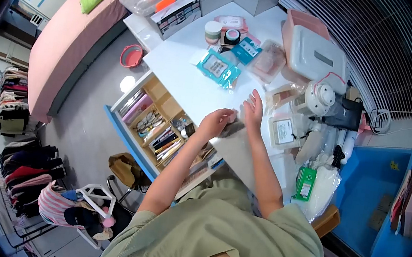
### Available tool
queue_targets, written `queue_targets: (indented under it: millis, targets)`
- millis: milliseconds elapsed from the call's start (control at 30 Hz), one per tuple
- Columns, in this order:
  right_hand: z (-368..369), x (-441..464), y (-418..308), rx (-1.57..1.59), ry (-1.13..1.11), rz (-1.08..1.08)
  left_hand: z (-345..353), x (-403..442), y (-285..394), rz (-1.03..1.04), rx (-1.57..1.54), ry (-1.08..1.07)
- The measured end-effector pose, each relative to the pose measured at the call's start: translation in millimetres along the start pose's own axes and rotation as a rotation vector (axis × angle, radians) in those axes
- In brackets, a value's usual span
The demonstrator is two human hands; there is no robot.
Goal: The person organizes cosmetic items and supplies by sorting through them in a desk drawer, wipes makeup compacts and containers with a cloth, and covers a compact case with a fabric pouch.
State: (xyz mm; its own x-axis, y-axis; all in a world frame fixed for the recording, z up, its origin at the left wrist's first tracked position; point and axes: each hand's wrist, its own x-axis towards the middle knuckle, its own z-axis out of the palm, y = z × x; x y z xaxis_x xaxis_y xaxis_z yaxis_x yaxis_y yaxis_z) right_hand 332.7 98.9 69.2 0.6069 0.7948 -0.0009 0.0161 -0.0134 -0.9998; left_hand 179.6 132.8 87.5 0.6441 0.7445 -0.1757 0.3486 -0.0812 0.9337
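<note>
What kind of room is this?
It looks like a bedroom, probably one that is used for desk work too. You can see what seems to be a bed with a pink cover, clothes hanging on a rack, and a white desk with things on it.

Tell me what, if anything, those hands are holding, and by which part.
The right hand holds nothing visible; whether the left hand grips something small at its fingertips, or by which part, cannot be told.
</note>
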Motion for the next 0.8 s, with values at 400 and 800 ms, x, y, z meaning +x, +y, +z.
queue_targets:
  millis: [400, 800]
  targets:
    - [-20.8, 114.4, -5.1, 0.227, 0.278, 0.320, 28.6, 141.0, 38.9, 0.268, 0.390, 0.104]
    - [-34.4, 134.6, -14.7, 0.392, 0.140, 0.292, 61.5, 218.7, 30.2, 0.218, 0.645, 0.107]
